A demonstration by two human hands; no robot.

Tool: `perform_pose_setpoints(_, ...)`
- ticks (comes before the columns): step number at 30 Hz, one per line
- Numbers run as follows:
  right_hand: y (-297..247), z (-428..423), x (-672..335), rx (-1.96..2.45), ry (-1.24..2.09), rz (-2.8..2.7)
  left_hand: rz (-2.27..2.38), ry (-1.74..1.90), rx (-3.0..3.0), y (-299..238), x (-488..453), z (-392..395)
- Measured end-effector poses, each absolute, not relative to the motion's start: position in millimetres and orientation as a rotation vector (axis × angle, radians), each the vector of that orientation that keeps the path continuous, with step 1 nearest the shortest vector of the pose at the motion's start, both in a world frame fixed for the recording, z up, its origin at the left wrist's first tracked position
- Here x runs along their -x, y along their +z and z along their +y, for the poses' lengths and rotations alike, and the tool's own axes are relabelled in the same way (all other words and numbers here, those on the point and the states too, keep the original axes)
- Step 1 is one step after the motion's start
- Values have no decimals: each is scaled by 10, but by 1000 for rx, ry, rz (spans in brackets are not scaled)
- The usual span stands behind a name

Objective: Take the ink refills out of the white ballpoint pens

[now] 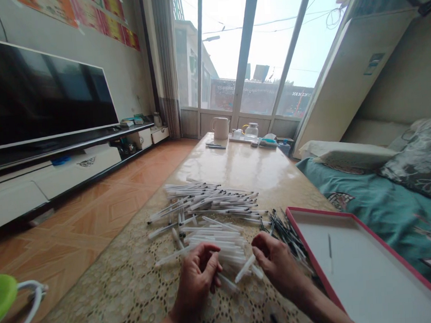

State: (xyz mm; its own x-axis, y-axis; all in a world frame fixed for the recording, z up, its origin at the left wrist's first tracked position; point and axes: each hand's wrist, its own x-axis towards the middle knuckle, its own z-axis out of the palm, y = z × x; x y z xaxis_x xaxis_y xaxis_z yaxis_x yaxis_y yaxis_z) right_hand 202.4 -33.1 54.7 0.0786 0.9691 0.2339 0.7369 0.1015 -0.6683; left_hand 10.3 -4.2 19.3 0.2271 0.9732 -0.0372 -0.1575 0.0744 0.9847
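Slim, straight, translucent white tubes (217, 236) lie loosely heaped.

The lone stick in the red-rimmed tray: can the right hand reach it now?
Likely yes: the open tray leaves the stick uncovered beyond a low rim, though the right hand seems to hold a white tube.

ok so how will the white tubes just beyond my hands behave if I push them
The white tubes look slim and rounded, so they would probably roll or slide over each other. Their straight, unbent lengths suggest they're fairly stiff. Lying loosely crossed, they'd likely scatter rather than move as one.
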Motion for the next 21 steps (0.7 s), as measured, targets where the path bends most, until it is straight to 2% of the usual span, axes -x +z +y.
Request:
perform_pose_setpoints(7,573,-96,-2562,1922,42,-1671,968,1040,-1162,167,-113,-21)
perform_pose_setpoints(11,545,-268,-3243,2359,-112,-1470,967,1048,-1152,176,-121,-18)
perform_pose_setpoints(14,472,-447,-3725,2625,36,-1372,970,1056,-1150,170,-116,-10)
perform_pose_setpoints(21,196,-603,-3997,2600,367,-1368,953,1056,-1168,101,-121,38)
